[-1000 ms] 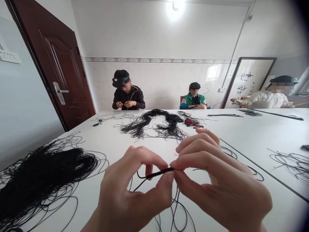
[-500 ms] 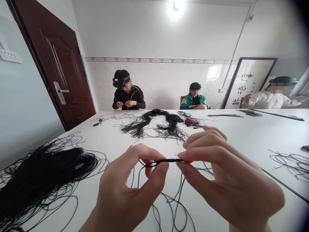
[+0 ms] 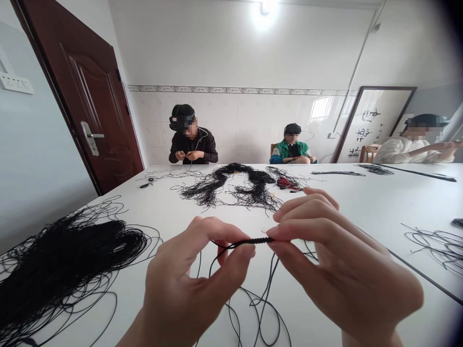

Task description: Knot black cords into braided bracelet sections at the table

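A short, tightly knotted length of thin black cord [image 3: 251, 242] runs almost level in the air above the white counter [image 3: 376, 202], stretched between the two hands. The left hand [image 3: 188, 277] pinches one end and the right hand [image 3: 336, 260] pinches the other, each gripping between thumb and fingertips, with the other fingers curved clear. Holding it from both ends appears to keep the knotted part taut and in plain view, with no finger covering its middle.

Slack, loose black strands [image 3: 262, 308] drop from the cord to the counter below the hands, seemingly left hanging so they stay free of the grip. To the left lies a large heap of looped black cord [image 3: 75, 250], apparently kept to one side to leave working room in front of the body.

Farther up the counter sprawls a long tangled bundle of black cords [image 3: 208, 190], with black-handled scissors [image 3: 147, 182] off to its left and a small red bundle [image 3: 285, 182], too small to identify, at its right end. A loose coil of black cord [image 3: 437, 243] lies at the right. Beyond the counter, a person in a dark top [image 3: 191, 150] holds a thin cord in both hands, a person in a green-and-blue jacket [image 3: 291, 149] sits just to the right, and a person in a cream top [image 3: 405, 152] sits farther right.
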`<state>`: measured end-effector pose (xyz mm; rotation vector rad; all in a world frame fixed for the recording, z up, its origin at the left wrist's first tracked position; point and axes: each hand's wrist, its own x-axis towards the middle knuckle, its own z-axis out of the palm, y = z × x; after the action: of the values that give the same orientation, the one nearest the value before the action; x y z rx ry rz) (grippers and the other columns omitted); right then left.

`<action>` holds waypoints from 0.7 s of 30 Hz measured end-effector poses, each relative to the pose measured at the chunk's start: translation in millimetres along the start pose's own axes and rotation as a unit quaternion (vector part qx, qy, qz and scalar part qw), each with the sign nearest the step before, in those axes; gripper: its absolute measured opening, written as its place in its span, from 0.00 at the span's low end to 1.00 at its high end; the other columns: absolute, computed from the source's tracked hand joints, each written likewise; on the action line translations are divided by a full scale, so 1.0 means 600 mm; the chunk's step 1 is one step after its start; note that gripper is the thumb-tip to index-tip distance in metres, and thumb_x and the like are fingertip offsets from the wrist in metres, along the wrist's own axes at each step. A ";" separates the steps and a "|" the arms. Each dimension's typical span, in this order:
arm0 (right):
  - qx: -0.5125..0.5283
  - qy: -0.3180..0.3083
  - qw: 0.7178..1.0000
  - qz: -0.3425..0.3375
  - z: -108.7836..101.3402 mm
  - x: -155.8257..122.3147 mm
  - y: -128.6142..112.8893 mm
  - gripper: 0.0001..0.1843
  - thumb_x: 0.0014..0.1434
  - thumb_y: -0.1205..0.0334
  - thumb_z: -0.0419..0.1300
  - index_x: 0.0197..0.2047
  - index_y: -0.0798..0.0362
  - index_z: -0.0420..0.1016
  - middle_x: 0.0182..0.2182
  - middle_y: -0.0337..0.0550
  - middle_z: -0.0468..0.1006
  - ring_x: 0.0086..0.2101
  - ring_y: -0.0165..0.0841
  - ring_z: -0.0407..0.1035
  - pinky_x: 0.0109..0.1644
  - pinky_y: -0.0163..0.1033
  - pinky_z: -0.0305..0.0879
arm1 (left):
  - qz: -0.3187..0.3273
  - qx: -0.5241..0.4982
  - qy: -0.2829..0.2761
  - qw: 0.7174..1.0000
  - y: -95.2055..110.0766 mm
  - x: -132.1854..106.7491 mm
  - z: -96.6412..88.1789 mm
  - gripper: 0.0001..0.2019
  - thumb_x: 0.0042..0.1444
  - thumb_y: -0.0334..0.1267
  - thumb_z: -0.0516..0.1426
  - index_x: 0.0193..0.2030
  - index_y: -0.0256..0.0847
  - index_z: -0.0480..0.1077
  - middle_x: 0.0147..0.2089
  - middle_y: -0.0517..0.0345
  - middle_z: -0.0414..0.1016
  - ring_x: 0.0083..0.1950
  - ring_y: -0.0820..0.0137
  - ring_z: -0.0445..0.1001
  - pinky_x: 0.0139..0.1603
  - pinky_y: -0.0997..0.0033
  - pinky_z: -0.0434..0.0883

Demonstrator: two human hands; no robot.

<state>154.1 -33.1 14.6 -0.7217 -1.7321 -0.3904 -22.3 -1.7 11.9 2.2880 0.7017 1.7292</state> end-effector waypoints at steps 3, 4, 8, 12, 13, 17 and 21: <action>-0.004 0.002 1.000 -0.003 -0.001 -0.001 0.000 0.12 0.58 0.78 0.61 0.39 0.51 0.72 0.29 0.36 0.74 0.31 0.30 0.70 0.46 0.49 0.64 | 0.001 -0.005 -0.002 1.000 -0.001 0.000 -0.001 0.09 0.55 0.28 0.62 0.34 0.51 0.71 0.27 0.74 0.75 0.26 0.79 0.72 0.30 0.84 0.75; -0.006 0.001 1.000 -0.003 -0.001 -0.001 0.000 0.12 0.58 0.78 0.61 0.39 0.51 0.72 0.29 0.36 0.74 0.31 0.30 0.70 0.47 0.49 0.64 | 0.001 -0.007 -0.003 1.000 -0.001 -0.001 -0.001 0.10 0.55 0.28 0.62 0.35 0.51 0.72 0.27 0.74 0.76 0.26 0.79 0.72 0.30 0.84 0.75; -0.014 0.000 1.000 -0.005 -0.001 -0.001 -0.001 0.12 0.58 0.78 0.61 0.38 0.51 0.71 0.29 0.36 0.73 0.31 0.30 0.70 0.48 0.51 0.65 | -0.002 -0.013 -0.001 1.000 -0.003 -0.002 0.000 0.10 0.55 0.27 0.62 0.35 0.50 0.72 0.27 0.73 0.76 0.26 0.79 0.72 0.29 0.85 0.74; -0.005 -0.002 1.000 -0.012 -0.001 0.001 0.000 0.11 0.58 0.78 0.61 0.38 0.52 0.70 0.29 0.37 0.72 0.32 0.30 0.69 0.47 0.51 0.64 | 0.005 -0.031 0.000 1.000 -0.005 -0.002 0.002 0.09 0.56 0.28 0.62 0.37 0.50 0.73 0.29 0.71 0.77 0.28 0.78 0.73 0.31 0.82 0.74; -0.001 -0.002 1.000 -0.013 -0.002 0.001 0.001 0.12 0.58 0.79 0.61 0.38 0.52 0.70 0.29 0.37 0.72 0.32 0.30 0.69 0.46 0.50 0.64 | 0.005 -0.035 -0.002 0.999 -0.004 -0.001 0.002 0.09 0.56 0.28 0.62 0.37 0.50 0.73 0.29 0.71 0.77 0.29 0.78 0.73 0.31 0.82 0.74; 0.006 -0.001 1.000 -0.015 -0.002 0.001 0.004 0.13 0.57 0.80 0.61 0.39 0.53 0.70 0.29 0.37 0.73 0.33 0.31 0.69 0.46 0.50 0.63 | 0.004 -0.044 -0.008 0.999 -0.003 -0.002 0.003 0.10 0.57 0.27 0.61 0.37 0.50 0.72 0.29 0.71 0.76 0.29 0.78 0.73 0.31 0.79 0.73; -0.001 0.003 1.000 -0.013 0.001 0.000 0.000 0.11 0.58 0.79 0.59 0.37 0.53 0.69 0.29 0.36 0.71 0.32 0.30 0.69 0.49 0.52 0.61 | 0.035 -0.066 -0.007 0.997 -0.007 -0.006 0.004 0.13 0.58 0.23 0.59 0.42 0.50 0.72 0.35 0.68 0.78 0.35 0.73 0.76 0.38 0.68 0.73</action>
<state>153.5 -33.0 14.3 -0.6987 -1.7365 -0.4125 -21.5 0.5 6.4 2.2582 0.4926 1.7316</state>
